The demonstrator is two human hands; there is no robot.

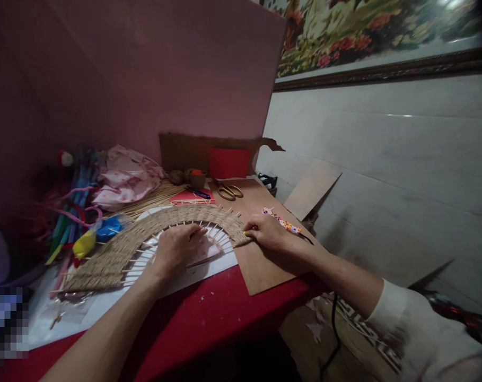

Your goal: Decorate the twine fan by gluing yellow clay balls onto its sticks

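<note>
A woven straw-coloured arch (135,239) with thin sticks poking out of both edges lies across white paper (173,284) on the table. Inside its curve, my left hand (175,249) is closed with the fingertips near the inner sticks; what they pinch, if anything, is hidden. At the arch's right end, my right hand (265,232) is closed, thumb and fingers pinching the woven edge. A small yellow spot shows at those fingertips. Beneath the left hand lies a flat pinkish piece (204,250), partly covered.
Gold-handled scissors (229,192) rest on a brown board (260,276), near a flower-patterned handle (282,222). Behind the arch are a dark pen-like tool (199,193), a small pot (196,178) and pink cloth (125,172). Coloured pipe cleaners and balloons crowd the left.
</note>
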